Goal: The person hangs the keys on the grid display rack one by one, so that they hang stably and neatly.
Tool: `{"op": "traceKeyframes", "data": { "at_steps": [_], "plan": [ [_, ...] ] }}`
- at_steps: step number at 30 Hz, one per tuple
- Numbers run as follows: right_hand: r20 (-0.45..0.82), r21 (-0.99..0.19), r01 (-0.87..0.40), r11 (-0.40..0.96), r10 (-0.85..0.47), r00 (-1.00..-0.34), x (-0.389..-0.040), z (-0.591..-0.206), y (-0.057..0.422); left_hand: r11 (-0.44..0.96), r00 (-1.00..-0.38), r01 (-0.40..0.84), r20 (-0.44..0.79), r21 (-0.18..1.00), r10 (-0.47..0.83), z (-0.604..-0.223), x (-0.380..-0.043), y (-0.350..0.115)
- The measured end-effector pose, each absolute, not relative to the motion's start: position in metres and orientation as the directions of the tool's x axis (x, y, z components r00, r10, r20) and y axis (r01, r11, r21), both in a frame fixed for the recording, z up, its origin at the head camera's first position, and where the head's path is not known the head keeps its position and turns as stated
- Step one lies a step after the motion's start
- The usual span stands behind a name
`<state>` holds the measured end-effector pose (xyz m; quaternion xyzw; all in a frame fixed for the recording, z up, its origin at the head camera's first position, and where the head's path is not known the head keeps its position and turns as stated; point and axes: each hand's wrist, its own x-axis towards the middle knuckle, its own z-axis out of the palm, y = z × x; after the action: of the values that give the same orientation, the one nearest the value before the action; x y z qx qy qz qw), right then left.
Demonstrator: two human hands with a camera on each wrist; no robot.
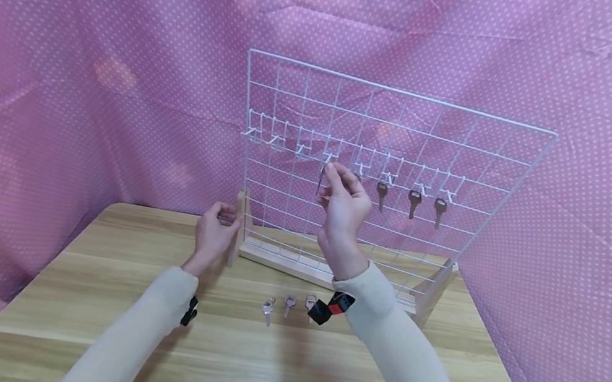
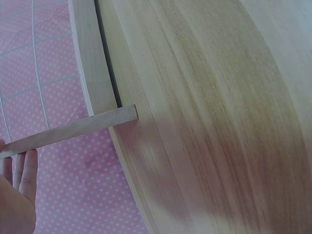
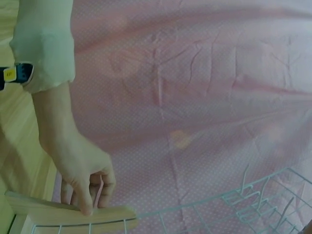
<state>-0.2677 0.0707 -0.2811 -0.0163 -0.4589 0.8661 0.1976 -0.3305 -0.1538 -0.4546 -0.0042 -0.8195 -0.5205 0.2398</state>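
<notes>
Dangling edge-on from the pinching right hand (image 1: 345,211), a slim, dark metal key (image 1: 320,181) is right by a white wire hook (image 1: 330,158), contact impossible to tell! Over on the left, the left hand (image 1: 216,231) grips the pale wooden upright (image 1: 235,247) of the white wire grid (image 1: 403,92), three dark keys (image 1: 414,205) hanging rightward, three silvery metal keys (image 1: 268,311) lying on the wood-grain tabletop (image 1: 232,357).
</notes>
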Motion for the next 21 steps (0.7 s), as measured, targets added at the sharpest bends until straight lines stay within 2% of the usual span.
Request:
{"op": "traceKeyframes", "data": {
  "at_steps": [10,21],
  "plan": [
    [0.218,-0.826,-0.359,-0.435,0.342,-0.914,-0.264,-0.295,0.081,0.461,-0.883,0.259,0.402,0.849,-0.243,-0.454,-0.330,-0.154],
    [0.278,-0.858,-0.399,-0.324,0.361,-0.890,-0.240,-0.325,0.128,0.440,-0.886,0.250,0.387,0.862,-0.254,-0.455,-0.330,-0.153]
  ]
}}
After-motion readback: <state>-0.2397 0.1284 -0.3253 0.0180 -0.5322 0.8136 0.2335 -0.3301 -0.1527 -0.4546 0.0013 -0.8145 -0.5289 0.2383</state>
